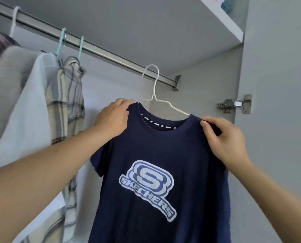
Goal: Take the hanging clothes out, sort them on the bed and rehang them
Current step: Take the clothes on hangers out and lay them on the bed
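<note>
A navy T-shirt (pixel 163 146) with a white and blue logo hangs on a white wire hanger (pixel 154 88). The hanger's hook sits at the metal wardrobe rail (pixel 111 56), near its right end. My left hand (pixel 113 118) grips the shirt's left shoulder, fingers curled over the top. My right hand (pixel 223 139) pinches the right shoulder fabric between thumb and fingers.
Further left on the rail hang a plaid shirt (pixel 69 106), a white garment (pixel 32 111) and a grey one (pixel 7 81) on teal and white hangers. A shelf (pixel 221 20) runs above. The wardrobe's side wall and a door hinge (pixel 233 104) stand at the right.
</note>
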